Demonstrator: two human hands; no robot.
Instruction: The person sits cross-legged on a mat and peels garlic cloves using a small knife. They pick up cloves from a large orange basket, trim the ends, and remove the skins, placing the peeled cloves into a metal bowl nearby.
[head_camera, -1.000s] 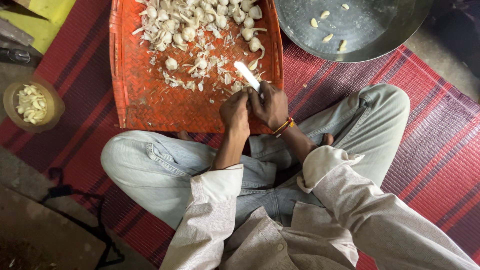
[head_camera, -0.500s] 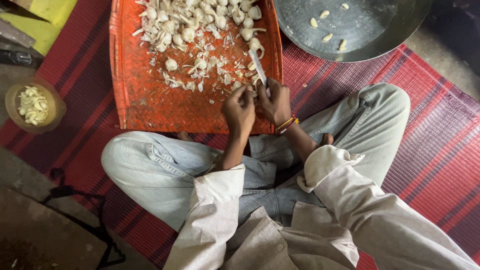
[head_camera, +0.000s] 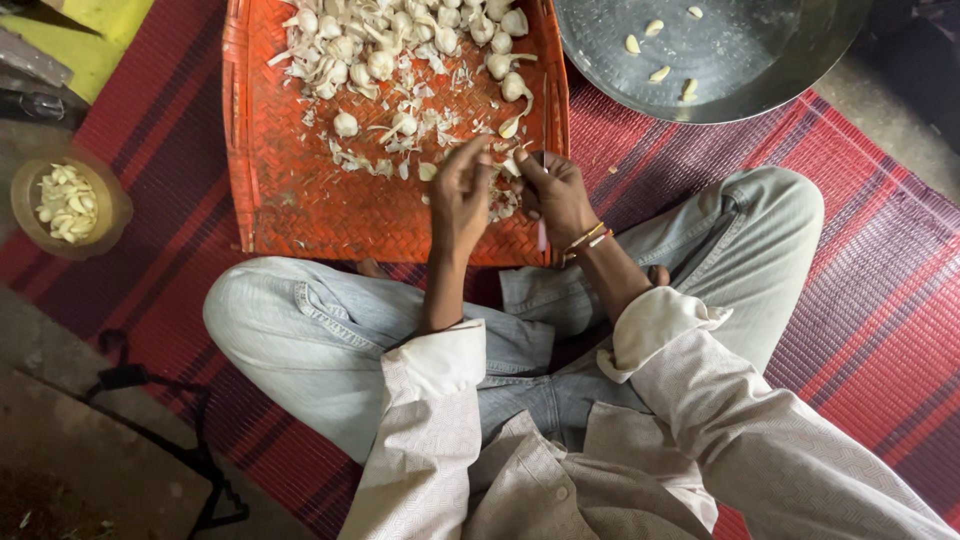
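Both hands work over the near edge of the orange woven tray (head_camera: 300, 200): the left hand (head_camera: 460, 195) pinches a garlic clove (head_camera: 497, 165) in a closed grip, while the right hand (head_camera: 556, 195) is closed around a small knife (head_camera: 542, 232), its long axis running toward and away from the person, the handle end pointing back at the lap. By my judgement the peeling is early: many unpeeled garlic cloves (head_camera: 400, 50) heap at the tray's far end, only a few peeled ones (head_camera: 660, 72) lie in the metal pan (head_camera: 780, 80) right of the tray, and more fill a small bowl (head_camera: 110, 215) to its left.

Soft, dim light is falling evenly from above; the metal bowl (head_camera: 700, 60) is catching faint glare, and the lower-left floor (head_camera: 60, 470) is sinking into shadow.
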